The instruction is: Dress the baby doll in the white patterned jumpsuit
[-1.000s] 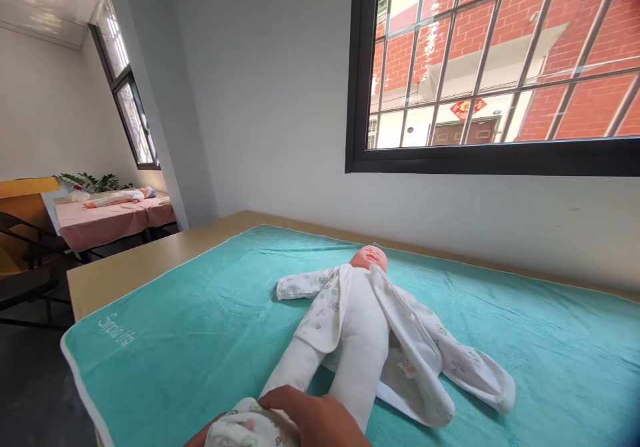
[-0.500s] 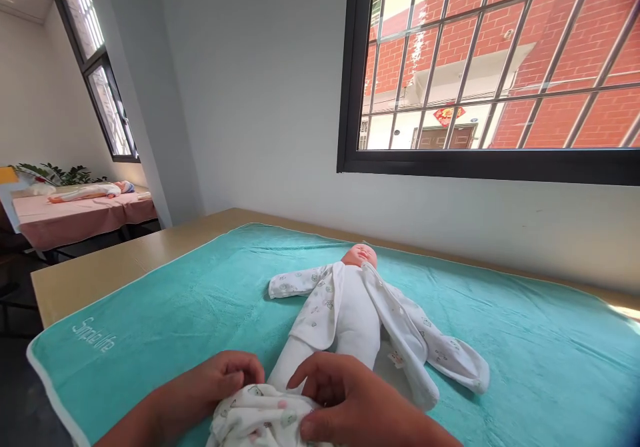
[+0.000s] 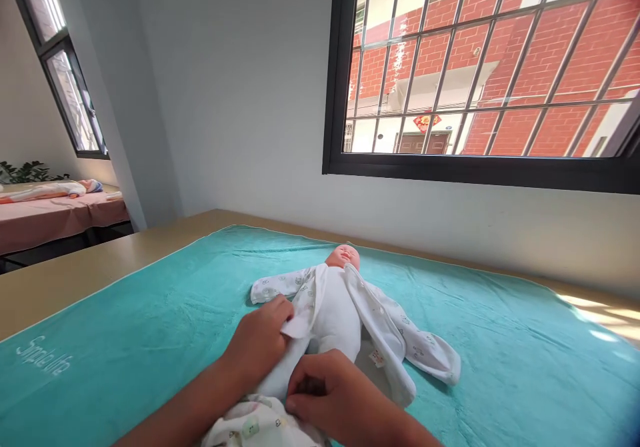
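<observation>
A baby doll [image 3: 340, 304] lies on its back, head away from me, its body and legs white. It wears an unfastened white printed baby jacket [image 3: 383, 324], the fronts spread to the sides. My left hand [image 3: 267, 334] is closed on the lower edge of the jacket's left front, lifting it a little. Printed white baby pants [image 3: 263, 424] lie bunched around the lower legs at the bottom of the view. My right hand [image 3: 330, 394] is closed at their upper right edge, thumb and forefinger pinched; the feet are hidden.
A turquoise towel [image 3: 165, 327] covers most of the wooden table [image 3: 165, 240]. The wall [image 3: 240, 100] with a barred window [image 3: 470, 167] stands behind it. Another table with a pink cover [image 3: 65, 210] is at the far left.
My left hand has let go of the pants and moved up to the jacket's left front. My right hand stays low by the pants. The view has turned slightly right.
</observation>
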The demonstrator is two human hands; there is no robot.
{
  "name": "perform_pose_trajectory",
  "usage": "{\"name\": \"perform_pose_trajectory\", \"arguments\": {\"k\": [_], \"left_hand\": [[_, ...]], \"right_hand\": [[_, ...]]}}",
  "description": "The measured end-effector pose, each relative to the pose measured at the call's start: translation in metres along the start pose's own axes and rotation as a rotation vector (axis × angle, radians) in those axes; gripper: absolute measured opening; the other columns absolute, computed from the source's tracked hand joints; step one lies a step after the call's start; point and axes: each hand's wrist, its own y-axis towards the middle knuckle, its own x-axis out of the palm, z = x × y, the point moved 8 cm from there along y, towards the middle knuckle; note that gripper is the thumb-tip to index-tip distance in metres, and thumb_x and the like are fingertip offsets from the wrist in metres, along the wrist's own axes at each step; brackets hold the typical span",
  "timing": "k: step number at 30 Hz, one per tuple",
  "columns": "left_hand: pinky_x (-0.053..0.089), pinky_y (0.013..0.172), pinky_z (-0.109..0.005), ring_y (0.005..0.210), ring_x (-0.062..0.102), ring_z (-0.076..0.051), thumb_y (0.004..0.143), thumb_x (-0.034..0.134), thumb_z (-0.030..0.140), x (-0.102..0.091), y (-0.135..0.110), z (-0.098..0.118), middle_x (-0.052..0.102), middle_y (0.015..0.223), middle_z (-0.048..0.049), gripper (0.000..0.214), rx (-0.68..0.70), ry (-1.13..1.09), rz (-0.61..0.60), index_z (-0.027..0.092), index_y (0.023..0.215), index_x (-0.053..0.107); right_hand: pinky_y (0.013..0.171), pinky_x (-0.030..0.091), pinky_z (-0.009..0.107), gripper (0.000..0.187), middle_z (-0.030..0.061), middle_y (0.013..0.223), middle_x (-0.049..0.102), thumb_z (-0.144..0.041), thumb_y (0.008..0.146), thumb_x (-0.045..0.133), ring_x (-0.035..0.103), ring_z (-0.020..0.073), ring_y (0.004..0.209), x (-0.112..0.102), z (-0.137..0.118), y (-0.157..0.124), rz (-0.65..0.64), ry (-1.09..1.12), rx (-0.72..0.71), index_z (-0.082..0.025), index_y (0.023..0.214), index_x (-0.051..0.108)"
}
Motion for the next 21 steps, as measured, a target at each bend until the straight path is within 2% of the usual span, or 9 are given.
{"name": "perform_pose_trajectory", "arguments": {"k": [4, 6, 8, 10, 11, 13, 15, 18, 21], "left_hand": [[0.033, 0.061, -0.028, 0.073, 0.057, -0.02, 0.087, 0.039, 0.022, -0.013, 0.019, -0.07, 0.065, 0.081, -0.0028, 0.015, -0.199, 0.038, 0.142, 0.023, 0.081, 0.053], [0.039, 0.068, -0.029, 0.089, 0.06, -0.024, 0.085, 0.043, 0.023, -0.02, 0.02, -0.104, 0.064, 0.1, -0.0081, 0.012, -0.282, 0.072, 0.306, 0.021, 0.09, 0.054], [0.043, 0.083, -0.032, 0.109, 0.054, -0.026, 0.083, 0.045, 0.023, -0.024, 0.017, -0.113, 0.058, 0.116, -0.0126, 0.02, -0.198, 0.011, 0.476, 0.019, 0.1, 0.054], [0.043, 0.088, -0.033, 0.108, 0.054, -0.025, 0.084, 0.047, 0.027, -0.021, 0.013, -0.103, 0.058, 0.113, -0.0113, 0.021, -0.075, -0.168, 0.497, 0.018, 0.101, 0.055], [0.045, 0.083, -0.032, 0.098, 0.057, -0.023, 0.084, 0.048, 0.031, -0.015, 0.012, -0.096, 0.061, 0.103, -0.0083, 0.02, -0.042, -0.292, 0.418, 0.018, 0.097, 0.057], [0.046, 0.067, -0.027, 0.074, 0.056, -0.017, 0.083, 0.054, 0.036, 0.007, 0.01, -0.077, 0.06, 0.08, -0.0018, 0.02, -0.038, -0.556, 0.081, 0.018, 0.087, 0.06], [0.041, 0.058, -0.024, 0.062, 0.051, -0.014, 0.079, 0.061, 0.038, 0.022, -0.001, -0.057, 0.056, 0.066, 0.0013, 0.022, -0.048, -0.695, -0.238, 0.016, 0.077, 0.063], [0.039, 0.06, -0.023, 0.065, 0.051, -0.013, 0.074, 0.068, 0.034, 0.02, -0.021, -0.041, 0.061, 0.065, -0.0001, 0.019, -0.028, -0.662, -0.441, 0.015, 0.069, 0.07], [0.035, 0.057, -0.022, 0.061, 0.049, -0.012, 0.073, 0.07, 0.03, 0.019, -0.043, -0.023, 0.062, 0.063, 0.0015, 0.013, 0.059, -0.517, -0.636, 0.021, 0.076, 0.079]], "right_hand": [[0.06, 0.041, 0.016, 0.014, -0.0031, 0.074, 0.067, -0.021, 0.074, 0.064, 0.059, 0.0095, 0.068, 0.006, -0.003, -0.001, -0.025, -0.112, -0.036, -0.019, 0.085, 0.072], [0.061, 0.043, 0.017, 0.015, -0.0035, 0.073, 0.067, -0.021, 0.074, 0.064, 0.059, 0.0096, 0.067, 0.004, -0.005, -0.003, -0.088, -0.076, -0.029, -0.02, 0.086, 0.073], [0.057, 0.045, 0.017, 0.015, -0.0038, 0.07, 0.065, -0.022, 0.074, 0.064, 0.058, 0.0089, 0.059, -0.003, 0.0, -0.006, -0.172, -0.003, 0.05, -0.02, 0.086, 0.073], [0.054, 0.045, 0.018, 0.014, -0.0039, 0.068, 0.065, -0.022, 0.074, 0.064, 0.055, 0.0073, 0.05, -0.014, 0.007, -0.011, -0.242, 0.045, 0.151, -0.02, 0.085, 0.072], [0.053, 0.045, 0.018, 0.013, -0.0037, 0.067, 0.065, -0.022, 0.074, 0.064, 0.053, 0.0067, 0.047, -0.018, 0.011, -0.015, -0.267, 0.055, 0.193, -0.02, 0.084, 0.072], [0.053, 0.045, 0.017, 0.013, -0.003, 0.067, 0.066, -0.021, 0.072, 0.066, 0.053, 0.0064, 0.047, -0.024, 0.021, -0.022, -0.282, 0.054, 0.24, -0.02, 0.083, 0.073], [0.054, 0.043, 0.017, 0.011, -0.0025, 0.066, 0.065, -0.021, 0.07, 0.07, 0.054, 0.0074, 0.052, -0.022, 0.033, -0.03, -0.253, 0.049, 0.249, -0.019, 0.079, 0.074], [0.054, 0.041, 0.017, 0.011, -0.0007, 0.072, 0.064, -0.028, 0.072, 0.072, 0.056, 0.0101, 0.063, -0.015, 0.056, -0.043, -0.058, 0.07, 0.252, -0.018, 0.076, 0.074], [0.057, 0.044, 0.021, 0.027, 0.0001, 0.072, 0.062, -0.047, 0.072, 0.073, 0.057, 0.0139, 0.067, -0.006, 0.067, -0.053, 0.075, 0.084, 0.239, -0.02, 0.073, 0.074]]}}
